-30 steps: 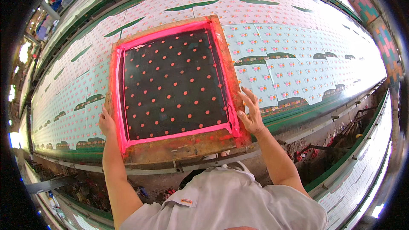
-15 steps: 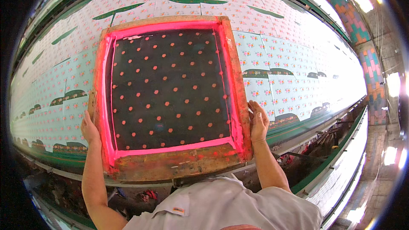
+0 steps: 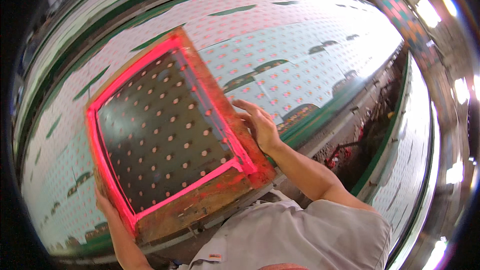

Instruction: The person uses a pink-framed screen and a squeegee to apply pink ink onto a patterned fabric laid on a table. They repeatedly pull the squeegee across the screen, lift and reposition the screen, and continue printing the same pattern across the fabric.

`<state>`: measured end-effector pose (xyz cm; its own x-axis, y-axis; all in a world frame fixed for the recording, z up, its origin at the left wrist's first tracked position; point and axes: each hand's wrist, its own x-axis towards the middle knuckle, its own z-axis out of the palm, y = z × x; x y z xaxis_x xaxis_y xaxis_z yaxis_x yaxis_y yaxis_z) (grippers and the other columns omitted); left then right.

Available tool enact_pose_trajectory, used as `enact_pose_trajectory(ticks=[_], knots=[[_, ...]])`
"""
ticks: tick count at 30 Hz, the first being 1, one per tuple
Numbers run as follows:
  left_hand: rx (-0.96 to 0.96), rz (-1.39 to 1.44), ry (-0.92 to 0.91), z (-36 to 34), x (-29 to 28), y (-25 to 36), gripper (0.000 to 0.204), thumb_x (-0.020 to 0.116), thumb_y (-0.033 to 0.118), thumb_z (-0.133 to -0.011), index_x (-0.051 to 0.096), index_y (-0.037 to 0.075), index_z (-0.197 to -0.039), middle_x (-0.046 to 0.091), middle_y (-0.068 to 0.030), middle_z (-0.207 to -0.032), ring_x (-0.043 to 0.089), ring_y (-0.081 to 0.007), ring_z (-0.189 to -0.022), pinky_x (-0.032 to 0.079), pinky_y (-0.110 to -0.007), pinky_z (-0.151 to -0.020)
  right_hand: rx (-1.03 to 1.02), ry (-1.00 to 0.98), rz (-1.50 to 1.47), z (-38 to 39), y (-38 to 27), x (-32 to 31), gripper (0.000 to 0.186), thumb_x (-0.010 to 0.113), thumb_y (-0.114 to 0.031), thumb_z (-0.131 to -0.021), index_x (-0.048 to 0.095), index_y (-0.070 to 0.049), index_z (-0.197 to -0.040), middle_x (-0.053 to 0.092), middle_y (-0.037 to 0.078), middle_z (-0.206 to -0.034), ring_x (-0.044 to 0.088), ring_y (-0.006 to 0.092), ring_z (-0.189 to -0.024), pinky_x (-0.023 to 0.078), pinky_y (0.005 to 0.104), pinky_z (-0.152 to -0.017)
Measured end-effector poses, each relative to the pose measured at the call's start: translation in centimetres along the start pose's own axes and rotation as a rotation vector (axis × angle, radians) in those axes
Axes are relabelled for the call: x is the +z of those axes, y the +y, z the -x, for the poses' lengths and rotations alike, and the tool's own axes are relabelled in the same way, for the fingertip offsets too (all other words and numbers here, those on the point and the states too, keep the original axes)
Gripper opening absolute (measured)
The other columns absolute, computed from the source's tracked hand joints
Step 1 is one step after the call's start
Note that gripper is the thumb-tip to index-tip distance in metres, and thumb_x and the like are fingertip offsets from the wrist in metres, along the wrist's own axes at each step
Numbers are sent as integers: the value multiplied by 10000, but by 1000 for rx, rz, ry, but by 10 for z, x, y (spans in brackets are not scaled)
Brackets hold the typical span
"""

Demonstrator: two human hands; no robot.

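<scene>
Now the head view shows the printing screen (image 3: 170,130), a wooden frame with a glowing pink inner border and a dark mesh dotted with pale spots, turned at a slant over the long printing table (image 3: 310,65). Half a second ago it lay nearly square to the table edge; here its far corner points up and away to the right, and the near edge runs diagonally from lower left to middle right. The whole scene has also swung, so the table now curves off toward the upper right.

The right hand (image 3: 259,125) rests against the right rail of the frame, fingers spread loosely and flat on the wood rather than wrapped around it. Before, it sat lower, near the frame's near right corner. The left hand (image 3: 104,204) clasps the lower left corner of the frame, mostly hidden behind the wood, so only its edge and the forearm show.

Around the screen lies patterned cloth (image 3: 280,45), pale with small pink motifs and dark green leaf shapes, stretched along the table. A green rail (image 3: 320,120) edges the table's near side. The person's grey shirt (image 3: 300,235) fills the lower edge.
</scene>
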<state>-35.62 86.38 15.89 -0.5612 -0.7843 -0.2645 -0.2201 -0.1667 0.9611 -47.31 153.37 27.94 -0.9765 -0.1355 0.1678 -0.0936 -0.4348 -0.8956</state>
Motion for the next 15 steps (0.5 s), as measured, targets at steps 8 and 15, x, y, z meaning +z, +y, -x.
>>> enact_pose_trajectory(ticks=[8,15], knots=[[-73,240,-136,101,48,97,692,609,565,-1081,675,-17,-1449,766,-141,-1322,779,-307,-1130,629,-468,-1002,-44,29,427,-28,-135,-49,755,609,-546,-1092,578,22,-1588,662,167,-1550,642,261,-1367,498,419,-1147],[-58,299,-137,231,228,130,567,688,488,-1047,726,8,-1346,781,-96,-1271,769,-254,-1131,621,-435,-978,111,-128,401,-90,-237,-233,754,598,-577,-1087,597,-4,-1578,658,166,-1538,651,260,-1338,503,435,-1150]])
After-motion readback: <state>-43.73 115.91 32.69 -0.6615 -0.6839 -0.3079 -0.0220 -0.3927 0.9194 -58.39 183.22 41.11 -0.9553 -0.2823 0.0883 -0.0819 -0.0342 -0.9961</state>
